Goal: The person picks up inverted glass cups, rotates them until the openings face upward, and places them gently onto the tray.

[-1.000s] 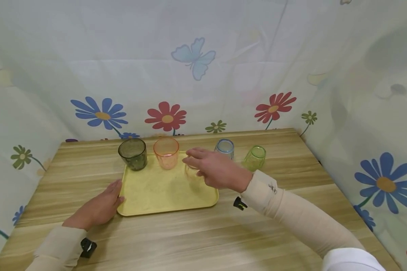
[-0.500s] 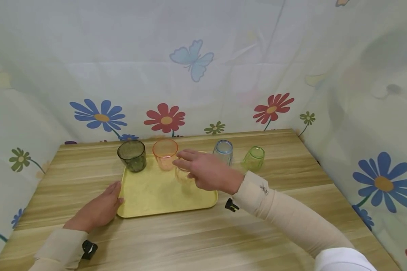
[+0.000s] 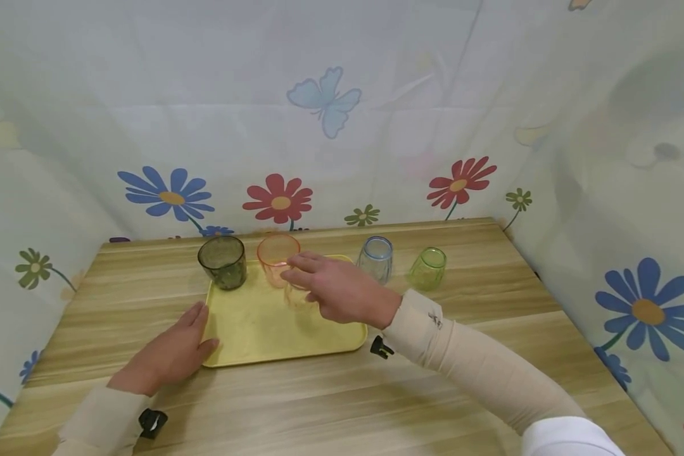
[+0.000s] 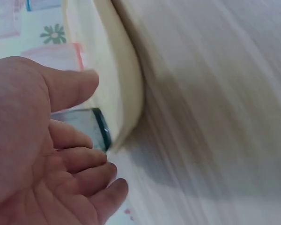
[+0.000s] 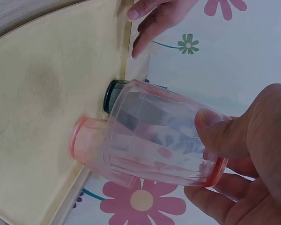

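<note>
My right hand (image 3: pixel 339 288) holds a clear glass tumbler (image 5: pixel 152 136) with an orange tint, fingers and thumb round its narrower end. The tumbler's wider end faces the yellow tray (image 3: pixel 256 335), over its middle. Just behind it, an orange-pink tumbler (image 3: pixel 270 253) stands at the tray's back edge, partly covered by the held one in the right wrist view. A dark green tumbler (image 3: pixel 223 266) stands at the back left corner of the tray. My left hand (image 3: pixel 173 348) lies along the tray's left edge, fingers extended, thumb over the front left corner.
On the wooden table (image 3: pixel 330 399), right of the tray, a blue tumbler (image 3: pixel 376 261) and a green tumbler (image 3: pixel 429 269) stand upside down. A white flower-print cloth (image 3: pixel 205 114) rises behind the table and at its sides.
My right hand has moved left over the tray with the tumbler, closer to the orange-pink one. My left hand has shifted slightly right, its thumb now over the tray's edge.
</note>
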`<state>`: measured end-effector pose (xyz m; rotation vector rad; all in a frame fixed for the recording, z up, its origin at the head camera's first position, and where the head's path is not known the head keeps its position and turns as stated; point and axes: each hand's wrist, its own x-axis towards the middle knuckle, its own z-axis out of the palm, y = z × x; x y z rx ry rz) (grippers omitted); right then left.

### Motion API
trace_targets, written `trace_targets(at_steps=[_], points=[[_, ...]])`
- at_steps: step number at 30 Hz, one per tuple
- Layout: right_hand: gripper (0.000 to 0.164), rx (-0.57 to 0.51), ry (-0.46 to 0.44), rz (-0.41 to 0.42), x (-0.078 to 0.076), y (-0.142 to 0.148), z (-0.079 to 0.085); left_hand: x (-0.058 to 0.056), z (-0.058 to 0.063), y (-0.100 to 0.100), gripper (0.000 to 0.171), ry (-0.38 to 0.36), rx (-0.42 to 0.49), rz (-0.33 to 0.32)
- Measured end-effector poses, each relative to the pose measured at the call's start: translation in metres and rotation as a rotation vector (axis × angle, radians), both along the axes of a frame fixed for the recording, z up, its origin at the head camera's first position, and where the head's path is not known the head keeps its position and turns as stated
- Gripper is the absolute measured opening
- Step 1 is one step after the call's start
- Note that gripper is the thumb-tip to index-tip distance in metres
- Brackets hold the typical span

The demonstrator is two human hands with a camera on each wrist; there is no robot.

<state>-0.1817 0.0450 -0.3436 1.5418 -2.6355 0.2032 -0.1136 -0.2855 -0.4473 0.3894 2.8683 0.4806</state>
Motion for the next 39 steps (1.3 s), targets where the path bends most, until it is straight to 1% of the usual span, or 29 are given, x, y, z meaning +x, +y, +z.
trace_targets(at_steps=[4, 6, 9, 16, 18, 20, 22, 27, 31, 34, 36, 39], points=[[0.052, -0.035, -0.002, 0.006, 0.001, -0.002, 0.0, 0.001, 0.006, 0.012, 0.078, 0.087, -0.037, -0.03], [0.052, -0.059, 0.0, 0.011, 0.002, -0.003, -0.002, 0.001, 0.009, 0.019, 0.077, 0.14, -0.04, -0.05], [0.053, -0.097, 0.001, 0.01, 0.003, -0.004, -0.003, 0.001, 0.014, 0.031, 0.078, 0.2, -0.029, -0.066], [0.053, -0.204, 0.006, 0.01, 0.006, -0.007, -0.011, -0.002, 0.027, 0.058, 0.096, 0.219, 0.072, -0.032], [0.052, -0.23, 0.012, 0.016, 0.007, -0.007, -0.013, -0.003, 0.029, 0.063, 0.099, 0.25, 0.096, -0.035], [0.05, -0.256, 0.017, 0.018, 0.008, -0.008, -0.014, -0.004, 0.03, 0.066, 0.101, 0.288, 0.116, -0.045], [0.05, -0.283, 0.006, 0.012, 0.009, -0.009, -0.014, -0.004, 0.029, 0.069, 0.103, 0.309, 0.139, -0.047], [0.052, -0.346, -0.067, -0.025, 0.011, -0.009, -0.017, -0.006, 0.028, 0.077, 0.106, 0.362, 0.205, -0.048], [0.052, -0.396, -0.117, -0.05, 0.012, -0.008, -0.02, -0.007, 0.028, 0.081, 0.102, 0.45, 0.261, -0.043], [0.051, -0.424, -0.146, -0.056, 0.012, -0.009, -0.021, -0.007, 0.028, 0.084, 0.095, 0.513, 0.3, -0.035], [0.052, -0.437, -0.162, -0.06, 0.013, -0.008, -0.021, -0.006, 0.029, 0.085, 0.09, 0.543, 0.319, -0.027], [0.054, -0.451, -0.183, -0.063, 0.014, -0.008, -0.021, -0.005, 0.031, 0.086, 0.084, 0.562, 0.341, -0.02]])
